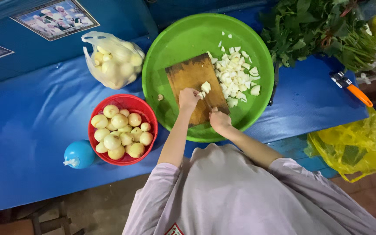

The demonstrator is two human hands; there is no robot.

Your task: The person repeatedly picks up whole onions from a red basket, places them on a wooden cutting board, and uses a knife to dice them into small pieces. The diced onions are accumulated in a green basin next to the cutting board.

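Observation:
A wooden cutting board lies inside a big green round tray. My left hand presses on a pale onion piece at the board's near right part. My right hand grips a knife whose blade points toward that piece. A heap of chopped white onion pieces lies in the tray right of the board.
A red bowl of peeled onions stands left of the tray, a clear bag of onions behind it. A blue bottle lies near the front edge. Leafy greens, an orange-handled peeler and a yellow bag are at right.

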